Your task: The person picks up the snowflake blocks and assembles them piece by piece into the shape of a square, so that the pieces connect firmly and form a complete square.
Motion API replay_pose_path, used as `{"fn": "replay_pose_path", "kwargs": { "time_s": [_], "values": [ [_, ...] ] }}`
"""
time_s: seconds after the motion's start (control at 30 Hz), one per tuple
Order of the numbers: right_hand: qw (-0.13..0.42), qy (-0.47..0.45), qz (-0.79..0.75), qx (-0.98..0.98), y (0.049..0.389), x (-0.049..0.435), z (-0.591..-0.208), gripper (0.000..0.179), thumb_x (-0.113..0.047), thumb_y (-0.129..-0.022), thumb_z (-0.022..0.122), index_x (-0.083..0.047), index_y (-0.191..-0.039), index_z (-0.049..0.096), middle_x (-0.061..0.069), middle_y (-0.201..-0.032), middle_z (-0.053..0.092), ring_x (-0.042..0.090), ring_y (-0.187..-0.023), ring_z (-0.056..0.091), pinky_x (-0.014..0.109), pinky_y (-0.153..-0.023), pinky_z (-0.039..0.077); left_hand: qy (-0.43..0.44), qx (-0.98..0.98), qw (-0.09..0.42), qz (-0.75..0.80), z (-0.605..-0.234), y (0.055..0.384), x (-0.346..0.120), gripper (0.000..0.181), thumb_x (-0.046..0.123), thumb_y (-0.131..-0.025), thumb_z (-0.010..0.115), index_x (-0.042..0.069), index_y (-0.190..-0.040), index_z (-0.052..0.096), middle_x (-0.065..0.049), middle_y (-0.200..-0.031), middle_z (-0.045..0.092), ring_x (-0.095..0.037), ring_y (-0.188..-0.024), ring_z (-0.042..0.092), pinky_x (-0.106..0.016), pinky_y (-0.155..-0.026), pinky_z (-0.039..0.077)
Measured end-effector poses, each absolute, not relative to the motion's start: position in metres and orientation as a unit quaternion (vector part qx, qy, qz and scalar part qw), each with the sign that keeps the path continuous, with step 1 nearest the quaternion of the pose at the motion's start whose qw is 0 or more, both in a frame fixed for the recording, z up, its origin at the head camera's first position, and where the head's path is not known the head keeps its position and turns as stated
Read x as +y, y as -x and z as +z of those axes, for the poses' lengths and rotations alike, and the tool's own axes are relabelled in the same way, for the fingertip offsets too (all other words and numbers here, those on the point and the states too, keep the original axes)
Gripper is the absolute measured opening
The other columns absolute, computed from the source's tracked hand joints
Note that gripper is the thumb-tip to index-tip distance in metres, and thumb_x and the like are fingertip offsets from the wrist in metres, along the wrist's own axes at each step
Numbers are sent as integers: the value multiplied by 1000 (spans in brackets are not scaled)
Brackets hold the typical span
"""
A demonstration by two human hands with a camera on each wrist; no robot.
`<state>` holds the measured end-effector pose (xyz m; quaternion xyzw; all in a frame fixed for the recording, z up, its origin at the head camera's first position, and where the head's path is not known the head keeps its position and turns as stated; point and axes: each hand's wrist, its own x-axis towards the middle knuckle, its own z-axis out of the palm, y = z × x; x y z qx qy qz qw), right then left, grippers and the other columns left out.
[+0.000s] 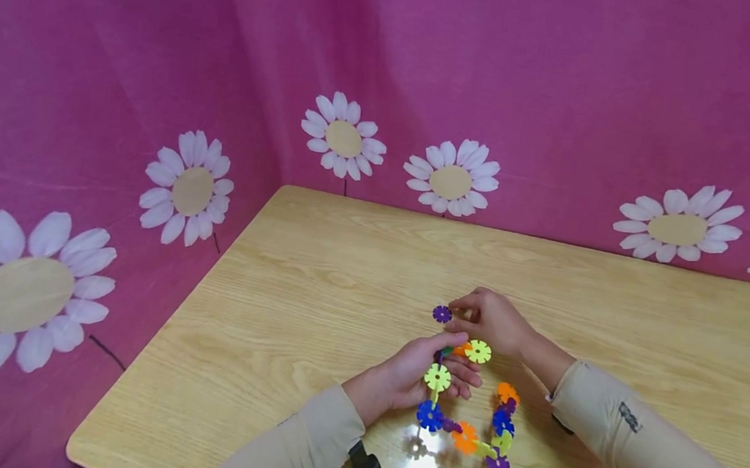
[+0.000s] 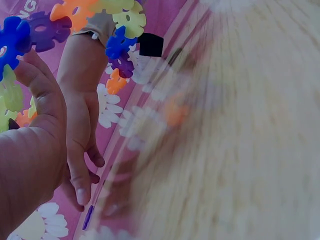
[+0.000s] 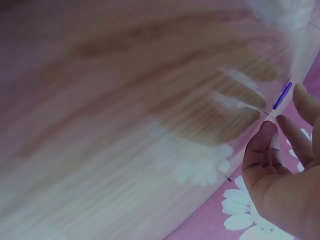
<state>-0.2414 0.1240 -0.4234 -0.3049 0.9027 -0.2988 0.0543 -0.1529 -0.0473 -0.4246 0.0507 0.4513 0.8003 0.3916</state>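
A chain of interlocking plastic flower discs (image 1: 465, 438) in yellow, blue, purple and orange hangs from my left hand (image 1: 406, 374). The thumb lies over the chain's upper end, beside a yellow disc (image 1: 479, 351), and the other fingers curl beneath. From there the chain loops down and to the right, ending in an orange disc (image 1: 508, 393). Farther out, a single purple disc (image 1: 442, 313) lies on the table. My right hand (image 1: 494, 320) is right by it, thumb and forefinger apart at its edge. In the right wrist view, the purple disc (image 3: 282, 96) appears just past the fingertips.
The wood-grain table (image 1: 263, 313) stretches out to the back and both sides. Behind it and on the left hangs a magenta cloth (image 1: 527, 70) printed with white daisies. A black strap piece (image 1: 365, 466) sits under the left forearm.
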Motion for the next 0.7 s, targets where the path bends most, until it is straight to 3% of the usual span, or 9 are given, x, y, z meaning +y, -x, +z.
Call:
{"fn": "replay_pose_path", "kwargs": {
  "time_s": [0.27,0.5,0.7],
  "values": [
    [50,317,-284,904,246,115,-427,34,-25,-80,73,-5,-107,68,6,-80,53,15,-66,46,25,-49,41,-51,449,399,798,-424,152,-47,73,43,-92,46,-21,-126,37,-5,-79,67,-14,-62,63,-19,-57,50],
    [36,318,-282,904,245,113,-423,27,-21,-78,75,-5,-98,70,7,-80,54,15,-68,48,26,-54,43,-55,455,393,797,-424,152,-47,68,43,-93,45,-19,-121,43,-4,-79,67,-14,-63,62,-19,-57,49],
    [69,284,-318,902,241,113,-420,25,-17,-77,75,-5,-97,67,2,-84,64,11,-67,59,25,-57,50,-59,455,392,798,-425,152,-47,63,42,-92,45,-17,-115,47,-4,-77,67,-13,-62,62,-17,-55,48]
  ]
}}
